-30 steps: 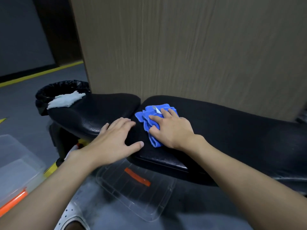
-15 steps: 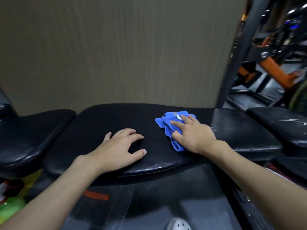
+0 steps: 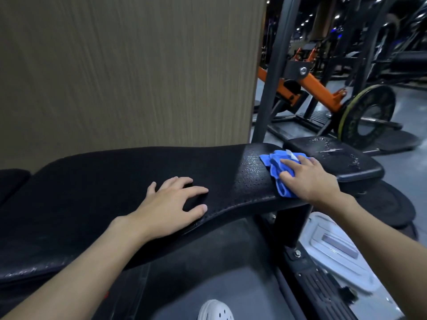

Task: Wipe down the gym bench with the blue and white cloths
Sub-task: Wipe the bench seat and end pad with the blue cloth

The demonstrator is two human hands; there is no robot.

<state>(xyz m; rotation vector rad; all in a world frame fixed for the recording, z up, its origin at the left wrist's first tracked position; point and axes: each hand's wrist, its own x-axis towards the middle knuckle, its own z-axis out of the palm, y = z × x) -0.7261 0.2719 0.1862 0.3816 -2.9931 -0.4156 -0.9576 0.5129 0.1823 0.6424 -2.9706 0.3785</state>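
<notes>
Two hands are working the surface [image 3: 115, 181]: right hand [image 3: 309, 179], pressing the blue cloth [image 3: 275, 167], is now reaching its far-right end, left hand [image 3: 171, 209] bracing flat, empty, mid-surface, suggesting this pass is nearly finishing.

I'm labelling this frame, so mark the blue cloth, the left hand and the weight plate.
blue cloth [image 3: 275, 166]: head view, bare fold left of the fingers.
left hand [image 3: 172, 209]: head view, back of the hand.
weight plate [image 3: 367, 115]: head view, its black face.

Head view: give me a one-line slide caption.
Right hand presses a blue cloth on the black bench pad; left hand rests flat beside it.
</notes>
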